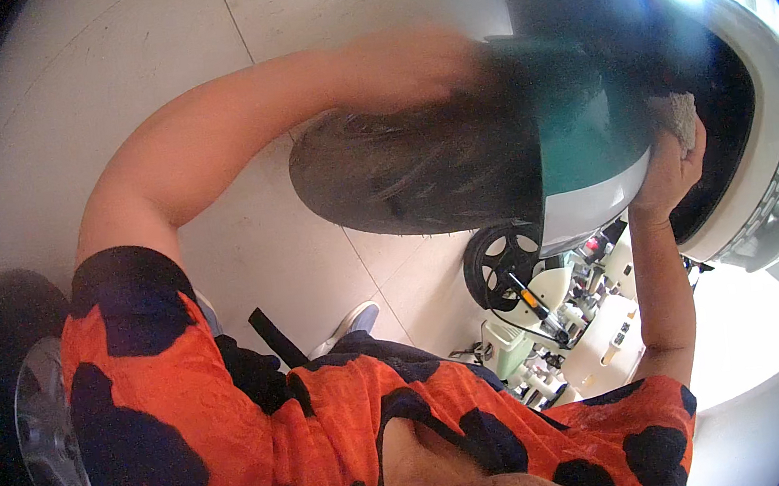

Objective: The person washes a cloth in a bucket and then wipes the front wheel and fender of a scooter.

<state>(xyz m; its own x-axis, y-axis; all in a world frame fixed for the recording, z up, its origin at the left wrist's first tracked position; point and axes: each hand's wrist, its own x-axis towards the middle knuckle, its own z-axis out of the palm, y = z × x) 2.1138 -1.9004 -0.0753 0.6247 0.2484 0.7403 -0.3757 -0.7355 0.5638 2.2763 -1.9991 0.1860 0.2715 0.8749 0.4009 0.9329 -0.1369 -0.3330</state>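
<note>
Before me is a worn black tyre [417, 169], partly covered by a green and white fender [578, 145] of what looks like a scooter. My left hand [428, 71] reaches across the top of the tyre to the near end of the fender. It is blurred, its fingers fade into shadow, and whether it holds anything is hidden. My right hand [670, 167] is at the fender's right side, with a crumpled grey cloth [684, 121] between its fingers. That hand's palm is against the white lower edge of the fender.
Beyond the fender curves white bodywork [734, 207] around a dark opening. Below right, a small black spoked wheel [502, 267] stands near a black and orange tool [531, 299], a pale green bin [507, 344] and a cluster of white parts. A shoe [355, 321] rests on the tiled floor [277, 255].
</note>
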